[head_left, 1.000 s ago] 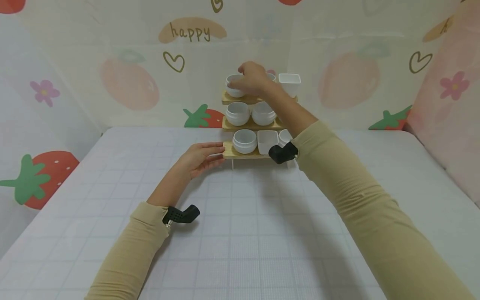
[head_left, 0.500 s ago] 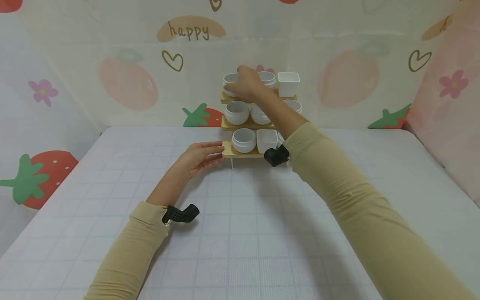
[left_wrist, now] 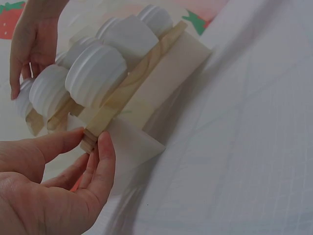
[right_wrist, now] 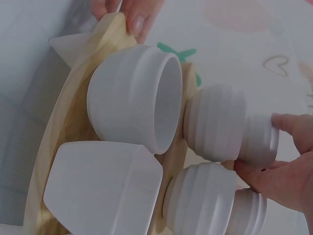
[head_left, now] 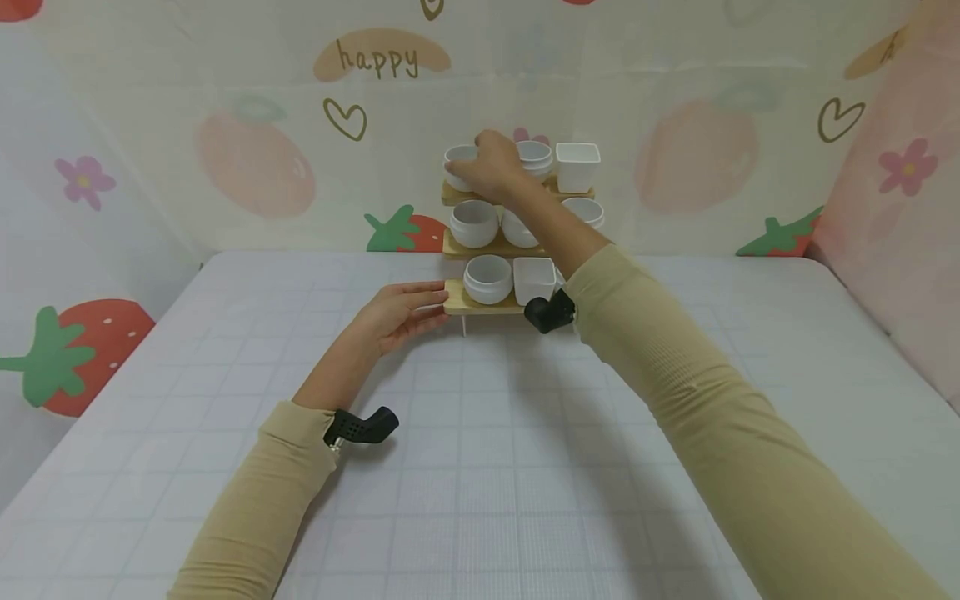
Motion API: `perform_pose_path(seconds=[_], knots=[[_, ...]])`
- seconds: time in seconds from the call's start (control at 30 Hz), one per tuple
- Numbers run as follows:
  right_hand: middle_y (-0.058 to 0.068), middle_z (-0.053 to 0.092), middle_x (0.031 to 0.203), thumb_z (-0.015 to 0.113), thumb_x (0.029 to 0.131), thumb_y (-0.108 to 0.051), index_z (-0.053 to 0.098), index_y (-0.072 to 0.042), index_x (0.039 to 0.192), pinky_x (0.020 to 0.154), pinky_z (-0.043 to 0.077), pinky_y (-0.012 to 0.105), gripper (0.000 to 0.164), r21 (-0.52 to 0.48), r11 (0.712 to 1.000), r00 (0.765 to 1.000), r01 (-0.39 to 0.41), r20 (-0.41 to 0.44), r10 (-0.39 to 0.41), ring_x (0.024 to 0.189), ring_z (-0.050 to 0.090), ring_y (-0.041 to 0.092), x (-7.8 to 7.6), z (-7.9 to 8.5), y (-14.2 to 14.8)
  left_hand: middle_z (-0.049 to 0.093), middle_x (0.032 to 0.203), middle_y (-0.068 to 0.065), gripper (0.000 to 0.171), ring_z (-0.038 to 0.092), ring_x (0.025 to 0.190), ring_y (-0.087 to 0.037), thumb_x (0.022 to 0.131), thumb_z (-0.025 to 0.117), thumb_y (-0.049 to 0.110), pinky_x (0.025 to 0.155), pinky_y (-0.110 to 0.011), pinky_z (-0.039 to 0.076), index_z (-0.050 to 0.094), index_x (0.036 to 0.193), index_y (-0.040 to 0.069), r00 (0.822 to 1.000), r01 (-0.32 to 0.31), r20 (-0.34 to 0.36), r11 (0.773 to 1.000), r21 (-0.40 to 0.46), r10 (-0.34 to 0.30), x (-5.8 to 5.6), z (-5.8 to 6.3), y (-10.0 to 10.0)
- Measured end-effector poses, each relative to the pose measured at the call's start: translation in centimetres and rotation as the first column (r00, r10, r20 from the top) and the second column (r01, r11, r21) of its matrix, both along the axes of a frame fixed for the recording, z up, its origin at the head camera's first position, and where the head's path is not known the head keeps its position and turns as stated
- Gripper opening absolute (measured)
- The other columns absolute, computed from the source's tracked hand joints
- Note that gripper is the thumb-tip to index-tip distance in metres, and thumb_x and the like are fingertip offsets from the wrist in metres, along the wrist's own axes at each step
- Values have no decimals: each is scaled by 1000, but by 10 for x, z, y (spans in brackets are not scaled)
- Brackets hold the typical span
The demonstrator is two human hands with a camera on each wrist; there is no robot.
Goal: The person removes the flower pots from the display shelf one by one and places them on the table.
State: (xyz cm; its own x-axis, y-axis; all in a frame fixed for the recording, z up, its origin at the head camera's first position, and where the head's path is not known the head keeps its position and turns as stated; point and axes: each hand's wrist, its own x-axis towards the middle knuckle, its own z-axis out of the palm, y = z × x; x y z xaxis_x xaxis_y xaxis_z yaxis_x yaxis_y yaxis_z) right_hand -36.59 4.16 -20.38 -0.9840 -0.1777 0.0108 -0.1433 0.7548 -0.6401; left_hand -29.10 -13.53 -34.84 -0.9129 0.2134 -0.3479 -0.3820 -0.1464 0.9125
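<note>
While the left hand [head_left: 399,319] pinches the left end of the near, bottom shelf [head_left: 454,302], the right hand [head_left: 491,167] clamps the pot [head_left: 460,181] just to its left, leftmost on the far, top shelf [head_left: 454,197]

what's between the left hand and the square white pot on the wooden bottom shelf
A round white pot, then a short bare stretch of light wooden shelf up to the left hand; the head view shows this.
</note>
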Motion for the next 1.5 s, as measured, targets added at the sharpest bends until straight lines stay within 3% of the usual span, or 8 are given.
perform_pose_path(seconds=[0.67, 1.2, 1.5], knots=[[11, 46, 160, 66, 105, -37, 41, -1, 158, 116, 46, 25, 68, -56, 998, 1000, 11, 6, -11, 142, 48, 21, 5, 1, 0, 55, 136, -14, 51, 67, 97, -13, 109, 57, 4, 82, -18, 63, 44, 157, -4, 1000, -7, 5, 1000, 6, 7, 1, -1, 0], [14, 52, 156, 75, 98, -34, 53, -1, 152, 107, 55, 26, 67, -116, 991, 997, -66, -44, 61, 139, 55, 24, 13, 6, 12, 56, 133, -13, 52, 67, 99, -14, 108, 58, 3, 83, -19, 63, 43, 157, -5, 1000, -4, 5, 1000, 21, 4, -1, -2, -1], [10, 55, 154, 76, 98, -35, 55, -3, 152, 113, 50, 27, 66, -134, 989, 997, -69, -30, 66, 140, 52, 22, 19, 6, 18, 55, 134, -13, 51, 67, 98, -14, 108, 58, 4, 84, -19, 63, 44, 157, -4, 1000, -9, 12, 1000, 20, 8, -2, -2, 1]])
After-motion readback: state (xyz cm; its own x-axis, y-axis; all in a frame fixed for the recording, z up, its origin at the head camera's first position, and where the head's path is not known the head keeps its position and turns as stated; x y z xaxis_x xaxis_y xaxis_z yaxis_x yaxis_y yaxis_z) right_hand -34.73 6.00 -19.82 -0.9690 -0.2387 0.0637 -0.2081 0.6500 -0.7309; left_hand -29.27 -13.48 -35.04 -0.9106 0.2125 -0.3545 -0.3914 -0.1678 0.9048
